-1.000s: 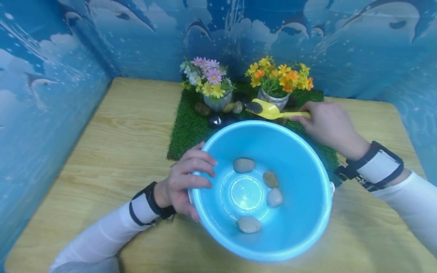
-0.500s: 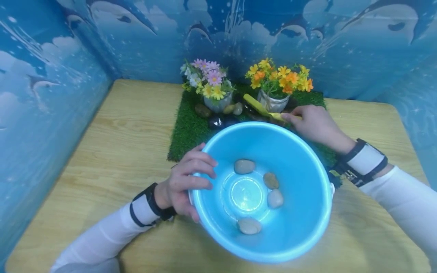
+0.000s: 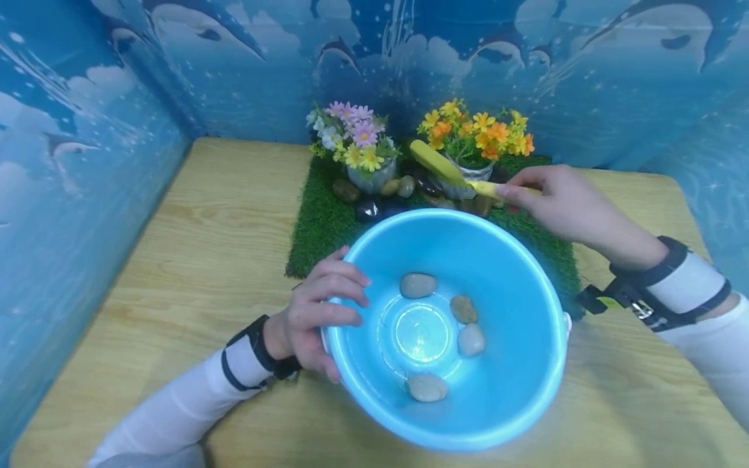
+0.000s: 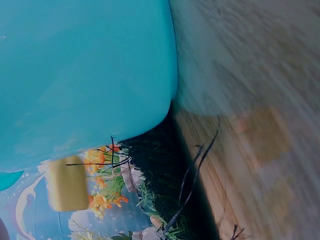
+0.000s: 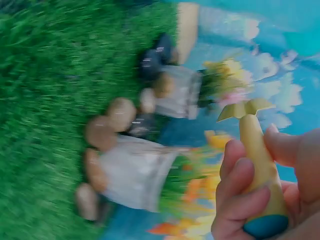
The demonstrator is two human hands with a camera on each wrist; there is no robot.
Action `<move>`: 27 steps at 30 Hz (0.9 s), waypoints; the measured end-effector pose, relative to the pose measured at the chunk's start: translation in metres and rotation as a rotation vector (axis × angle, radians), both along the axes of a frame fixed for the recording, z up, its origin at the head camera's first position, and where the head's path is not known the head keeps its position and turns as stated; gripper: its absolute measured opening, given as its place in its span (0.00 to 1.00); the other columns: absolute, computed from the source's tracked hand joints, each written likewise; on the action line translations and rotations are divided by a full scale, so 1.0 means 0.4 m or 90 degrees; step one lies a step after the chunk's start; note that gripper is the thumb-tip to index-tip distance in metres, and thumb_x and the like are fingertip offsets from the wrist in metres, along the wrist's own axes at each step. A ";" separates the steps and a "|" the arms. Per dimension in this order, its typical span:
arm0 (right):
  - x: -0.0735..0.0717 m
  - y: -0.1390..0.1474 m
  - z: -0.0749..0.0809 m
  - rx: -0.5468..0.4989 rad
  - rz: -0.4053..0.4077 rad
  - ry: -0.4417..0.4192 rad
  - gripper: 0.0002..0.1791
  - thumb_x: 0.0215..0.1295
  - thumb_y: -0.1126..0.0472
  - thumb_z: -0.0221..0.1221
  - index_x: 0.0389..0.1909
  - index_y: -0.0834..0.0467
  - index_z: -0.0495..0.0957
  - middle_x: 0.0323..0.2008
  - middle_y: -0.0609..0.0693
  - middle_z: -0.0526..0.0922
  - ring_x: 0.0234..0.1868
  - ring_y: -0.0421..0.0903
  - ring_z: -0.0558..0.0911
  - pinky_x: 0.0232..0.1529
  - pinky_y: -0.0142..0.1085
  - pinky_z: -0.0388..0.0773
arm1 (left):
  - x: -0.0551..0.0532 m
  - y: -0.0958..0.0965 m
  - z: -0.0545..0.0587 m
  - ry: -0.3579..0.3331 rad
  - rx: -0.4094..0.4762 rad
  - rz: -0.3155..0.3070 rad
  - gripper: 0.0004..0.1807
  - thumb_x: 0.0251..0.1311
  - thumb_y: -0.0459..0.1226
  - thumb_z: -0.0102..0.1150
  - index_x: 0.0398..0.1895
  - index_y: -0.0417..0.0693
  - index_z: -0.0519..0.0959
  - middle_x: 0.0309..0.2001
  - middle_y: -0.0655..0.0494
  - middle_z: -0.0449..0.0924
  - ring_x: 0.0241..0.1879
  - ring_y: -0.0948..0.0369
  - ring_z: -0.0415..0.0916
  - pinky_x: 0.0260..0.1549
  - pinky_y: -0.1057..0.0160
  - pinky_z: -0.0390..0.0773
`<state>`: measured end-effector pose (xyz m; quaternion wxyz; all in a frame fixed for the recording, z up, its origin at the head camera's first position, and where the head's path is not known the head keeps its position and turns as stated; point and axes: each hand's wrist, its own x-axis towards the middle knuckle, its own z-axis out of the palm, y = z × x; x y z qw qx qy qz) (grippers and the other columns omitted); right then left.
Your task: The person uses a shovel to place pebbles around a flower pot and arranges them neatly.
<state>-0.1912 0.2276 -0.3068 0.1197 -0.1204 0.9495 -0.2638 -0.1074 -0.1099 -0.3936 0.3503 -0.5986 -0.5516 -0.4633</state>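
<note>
My left hand (image 3: 324,309) grips the left side of a light blue bucket (image 3: 509,305), fingers over its rim and thumb outside. Several smooth pale and brown stones (image 3: 426,387) lie on the bucket's bottom. My right hand (image 3: 567,201) holds a yellow toy shovel (image 3: 437,164) by the handle, beyond the bucket's far rim. In the right wrist view, fingers and thumb wrap the handle (image 5: 257,155), which ends in a teal cap. The blade is turned on its side in the head view, close over a dark stone (image 3: 429,184), and its hollow is hidden.
A pot of pink and yellow flowers (image 3: 363,140) and a pot of orange flowers (image 3: 480,133) stand on a green turf mat (image 3: 318,221), stones around their bases. Wooden table (image 3: 193,247) spreads around; a dolphin-print curtain (image 3: 263,97) closes off the back and left.
The shovel carried a dark stone a second ago; its blade has since tipped over, and a dark stone shows below it. My right hand dipped left, then rose back right. My left hand stayed.
</note>
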 end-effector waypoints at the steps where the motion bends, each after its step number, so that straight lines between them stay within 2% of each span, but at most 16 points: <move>1: 0.011 -0.002 0.015 0.000 0.001 0.017 0.31 0.73 0.35 0.48 0.50 0.58 0.81 0.32 0.54 0.81 0.19 0.52 0.68 0.16 0.41 0.65 | 0.000 -0.001 0.000 0.000 0.000 0.000 0.31 0.67 0.65 0.47 0.33 0.45 0.76 0.36 0.45 0.78 0.45 0.46 0.72 0.70 0.45 0.55; 6: 0.073 -0.016 0.071 0.017 0.024 0.163 0.22 0.73 0.42 0.55 0.49 0.56 0.81 0.24 0.51 0.77 0.14 0.49 0.65 0.13 0.38 0.62 | 0.001 -0.005 -0.002 -0.002 -0.005 0.004 0.31 0.67 0.65 0.47 0.33 0.45 0.76 0.37 0.45 0.78 0.45 0.46 0.72 0.70 0.45 0.56; 10: 0.110 -0.034 0.090 0.045 0.084 0.311 0.16 0.66 0.53 0.66 0.48 0.59 0.81 0.27 0.52 0.79 0.21 0.47 0.69 0.21 0.38 0.66 | 0.000 -0.007 -0.005 -0.004 -0.008 0.004 0.31 0.67 0.65 0.48 0.33 0.45 0.76 0.37 0.45 0.78 0.46 0.46 0.72 0.70 0.45 0.56; 14: 0.128 -0.046 0.097 0.038 0.186 0.446 0.17 0.55 0.62 0.73 0.43 0.64 0.81 0.34 0.56 0.82 0.34 0.52 0.74 0.33 0.44 0.70 | 0.000 -0.008 -0.006 -0.004 -0.010 0.004 0.31 0.67 0.64 0.48 0.34 0.45 0.76 0.37 0.45 0.77 0.46 0.46 0.72 0.70 0.45 0.56; 18: 0.136 -0.057 0.092 -0.007 0.318 0.545 0.18 0.66 0.52 0.62 0.41 0.65 0.81 0.36 0.59 0.83 0.39 0.58 0.75 0.38 0.47 0.70 | -0.001 -0.006 -0.005 0.001 -0.003 0.004 0.31 0.67 0.64 0.48 0.33 0.45 0.76 0.36 0.45 0.77 0.46 0.46 0.72 0.70 0.46 0.56; 20: 0.144 -0.065 0.087 -0.023 0.374 0.565 0.18 0.65 0.51 0.60 0.41 0.65 0.81 0.37 0.59 0.83 0.40 0.59 0.75 0.38 0.48 0.70 | 0.000 -0.004 -0.005 0.005 0.001 0.007 0.31 0.67 0.64 0.48 0.33 0.45 0.76 0.36 0.45 0.78 0.45 0.46 0.72 0.70 0.46 0.56; 22: 0.155 -0.075 0.083 -0.016 0.419 0.558 0.15 0.60 0.55 0.64 0.41 0.63 0.82 0.38 0.58 0.83 0.41 0.59 0.76 0.38 0.49 0.71 | 0.000 -0.003 -0.004 0.008 0.004 0.009 0.31 0.67 0.65 0.47 0.32 0.45 0.76 0.35 0.45 0.78 0.44 0.46 0.73 0.70 0.46 0.57; 23: 0.162 -0.080 0.081 -0.001 0.440 0.546 0.14 0.56 0.59 0.66 0.41 0.62 0.82 0.39 0.57 0.83 0.42 0.58 0.76 0.39 0.50 0.72 | 0.001 -0.003 -0.003 0.008 0.002 0.011 0.31 0.67 0.65 0.47 0.32 0.45 0.76 0.35 0.45 0.78 0.44 0.46 0.73 0.70 0.45 0.57; 25: 0.178 -0.089 0.077 0.040 0.475 0.507 0.18 0.48 0.67 0.71 0.43 0.60 0.83 0.40 0.54 0.83 0.44 0.56 0.76 0.42 0.51 0.73 | 0.001 -0.003 -0.003 0.006 0.001 0.010 0.31 0.67 0.65 0.47 0.33 0.45 0.76 0.36 0.45 0.78 0.44 0.46 0.73 0.70 0.45 0.57; 27: 0.192 -0.100 0.073 0.091 0.504 0.464 0.21 0.46 0.71 0.73 0.44 0.58 0.83 0.41 0.51 0.82 0.45 0.54 0.76 0.45 0.50 0.73 | 0.000 -0.003 -0.003 0.004 0.000 0.004 0.31 0.67 0.64 0.48 0.33 0.45 0.76 0.36 0.45 0.78 0.45 0.46 0.72 0.70 0.45 0.56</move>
